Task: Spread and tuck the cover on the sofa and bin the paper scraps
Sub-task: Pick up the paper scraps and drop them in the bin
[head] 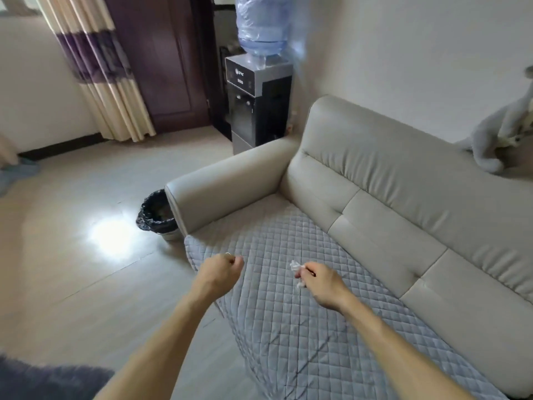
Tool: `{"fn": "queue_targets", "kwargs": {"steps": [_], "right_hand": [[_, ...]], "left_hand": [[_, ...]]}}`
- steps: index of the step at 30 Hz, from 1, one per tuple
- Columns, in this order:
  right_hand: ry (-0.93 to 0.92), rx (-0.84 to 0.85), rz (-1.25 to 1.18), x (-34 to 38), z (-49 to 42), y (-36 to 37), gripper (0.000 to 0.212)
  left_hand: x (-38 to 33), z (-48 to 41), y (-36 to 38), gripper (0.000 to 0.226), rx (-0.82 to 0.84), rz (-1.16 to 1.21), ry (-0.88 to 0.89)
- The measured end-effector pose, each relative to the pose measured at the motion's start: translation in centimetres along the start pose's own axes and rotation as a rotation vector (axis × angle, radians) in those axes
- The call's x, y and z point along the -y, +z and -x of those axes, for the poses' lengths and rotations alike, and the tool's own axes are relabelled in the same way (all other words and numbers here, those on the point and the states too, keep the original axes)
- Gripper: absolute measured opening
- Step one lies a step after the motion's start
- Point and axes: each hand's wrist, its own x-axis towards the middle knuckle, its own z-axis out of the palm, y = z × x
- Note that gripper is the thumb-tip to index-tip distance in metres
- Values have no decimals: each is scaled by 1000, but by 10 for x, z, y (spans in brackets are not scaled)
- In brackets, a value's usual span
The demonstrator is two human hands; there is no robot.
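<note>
The quilted cover [302,284] is lying spread over the sofa [389,174] seat, so the binning seems to be what is left. The right hand [323,280] is pinching white paper scraps [297,269] above the cover. The left hand [222,269] is curling into a loose fist, apparently holding nothing. The bin [157,216] is sitting beside the armrest.

Sofa arm [227,186] overhanging bin [157,216]
</note>
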Motion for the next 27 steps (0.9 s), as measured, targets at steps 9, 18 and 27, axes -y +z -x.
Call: {"fn": "queue_targets", "kwargs": {"steps": [9,18,27], "right_hand": [[-250,-58,-113,209,34,-98,26],[-436,59,-179,326,7,-59,23],[-430,61,-116,427,-127,-25,27]], "left_hand": [[1,37,-220,51,-70,134,-113],[49,26,-328,44,-280,188,-231],[129,-85,-379,46,-352,173,-336]]}}
